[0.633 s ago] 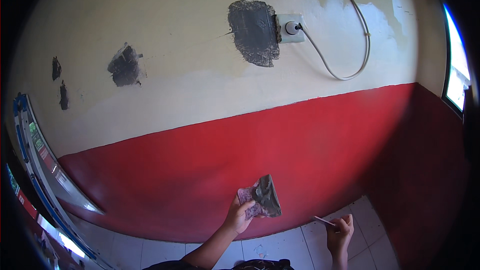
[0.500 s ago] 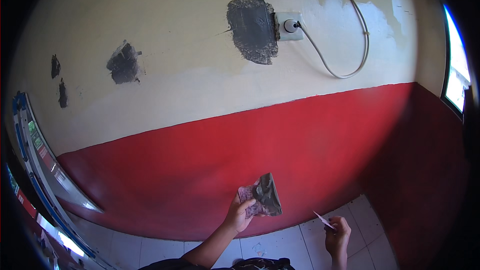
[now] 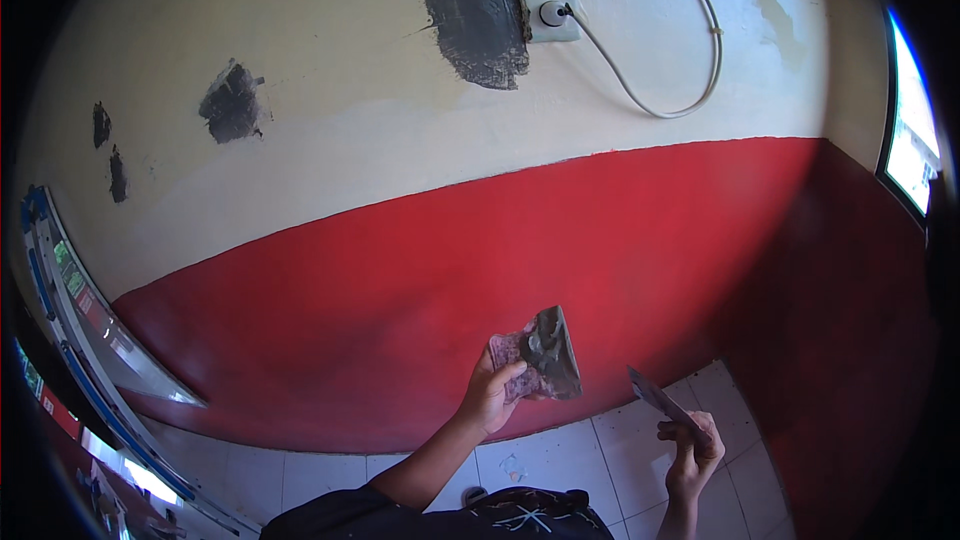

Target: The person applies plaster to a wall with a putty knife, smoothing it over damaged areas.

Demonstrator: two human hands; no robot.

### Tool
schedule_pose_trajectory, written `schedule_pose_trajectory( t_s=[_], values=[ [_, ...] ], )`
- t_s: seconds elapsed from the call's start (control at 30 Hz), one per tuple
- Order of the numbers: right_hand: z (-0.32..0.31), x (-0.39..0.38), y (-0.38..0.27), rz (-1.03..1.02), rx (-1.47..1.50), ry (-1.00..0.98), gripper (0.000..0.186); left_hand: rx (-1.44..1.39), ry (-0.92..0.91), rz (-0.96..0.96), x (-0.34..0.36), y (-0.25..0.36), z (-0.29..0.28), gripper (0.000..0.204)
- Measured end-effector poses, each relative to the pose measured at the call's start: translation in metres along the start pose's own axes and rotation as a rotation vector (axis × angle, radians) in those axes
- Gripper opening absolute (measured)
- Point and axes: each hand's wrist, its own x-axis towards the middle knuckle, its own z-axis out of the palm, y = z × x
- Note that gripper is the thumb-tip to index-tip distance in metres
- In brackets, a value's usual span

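Note:
My left hand (image 3: 487,395) is closed round the pinkish, smeared end of a flat putty board (image 3: 508,350), its thumb lying on top. Wet dark grey putty (image 3: 550,344) covers the board's far half. To the right, my right hand (image 3: 693,455) pinches a thin flat scraper (image 3: 660,400), whose blade points up and left toward the board without touching it. Both hands are in front of the red lower wall (image 3: 420,280). On the cream upper wall, a large dark grey patch (image 3: 478,25) adjoins a white socket (image 3: 550,15).
A plug with a looping white cable (image 3: 716,60) sits in the socket. Smaller grey patches (image 3: 232,103) mark the wall farther left. A blue-and-silver ladder (image 3: 70,350) leans at the left. A window (image 3: 912,130) is at the right, and white floor tiles (image 3: 560,450) lie below.
The board and my left hand appear higher and slightly right. My right hand has turned, showing more of the scraper's face. The wall has shifted up and left in view.

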Motion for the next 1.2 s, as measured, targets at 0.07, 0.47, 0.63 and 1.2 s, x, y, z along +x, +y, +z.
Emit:
schedule_pose_trajectory(
  t_s=[0.07,0.47,0.63,1.2],
  values=[
    [-0.004,-0.002,-0.007,-0.045,-0.012,0.001,0.018,0.0,0.004,0.007,0.0,-0.003,0.009,0.045],
    [-0.084,-0.019,-0.014,-0.071,-0.083,-0.043,0.012,-0.013,0.015,0.037,-0.024,-0.055,0.06,0.043],
    [-0.069,0.005,-0.004,-0.276,-0.069,-0.088,0.024,-0.036,-0.028,0.095,-0.013,-0.047,0.064,0.04],
    [-0.062,-0.014,-0.028,-0.359,-0.091,-0.214,0.035,-0.028,0.092,0.091,-0.049,-0.063,0.075,0.043]
  ],
)
